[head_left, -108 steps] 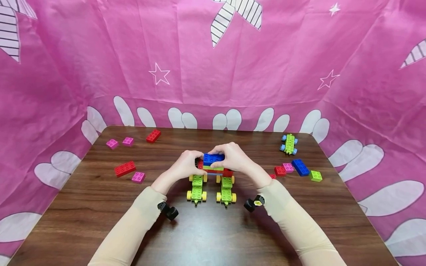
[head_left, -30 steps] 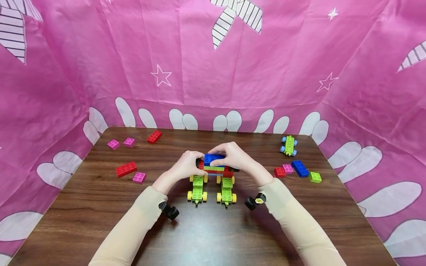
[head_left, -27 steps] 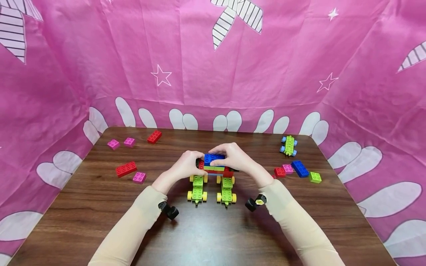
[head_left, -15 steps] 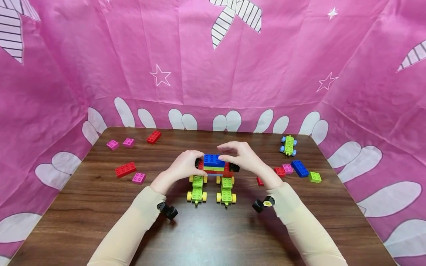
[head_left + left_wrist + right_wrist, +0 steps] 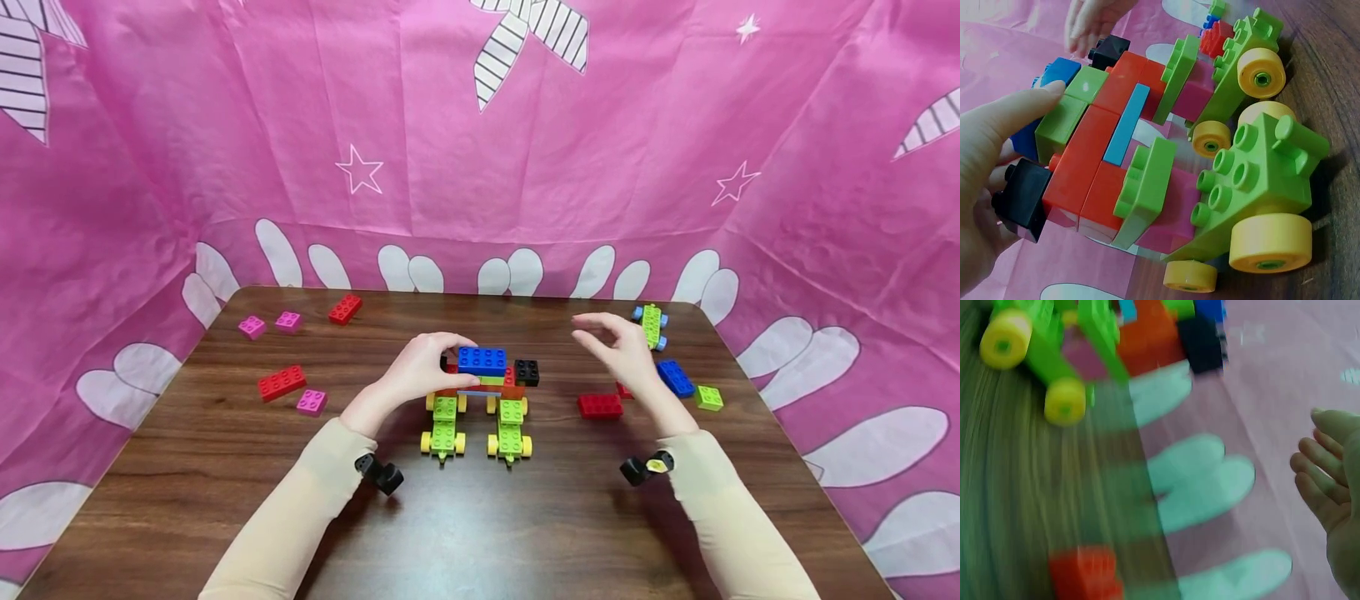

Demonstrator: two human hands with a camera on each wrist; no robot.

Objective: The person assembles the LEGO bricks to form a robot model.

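A model of toy building bricks stands mid-table on two lime wheeled bases [image 5: 443, 433] with yellow wheels. Its top is a blue brick [image 5: 482, 360] over lime ones. Red bricks [image 5: 1088, 159] lie below, with a black brick [image 5: 527, 372] at each end. My left hand [image 5: 408, 367] grips the model's left end, thumb on the lime brick [image 5: 1060, 128] and fingers behind, partly hidden. To the right of the model my right hand [image 5: 621, 354] hovers with nothing in it, fingers loosely bent; the right wrist view is blurred.
Right of the model lie a red brick [image 5: 600, 407], a blue brick [image 5: 677, 379], a lime brick [image 5: 708, 397] and a wheeled base with blue wheels [image 5: 651, 323]. On the left are red bricks [image 5: 282, 383] and pink bricks [image 5: 311, 402]. A pink curtain [image 5: 442, 167] surrounds the table.
My right hand has let go of the model's top and moved right, uncovering the right black brick and a red brick on the table. My left hand stays on the model, its thumb shifted slightly right.
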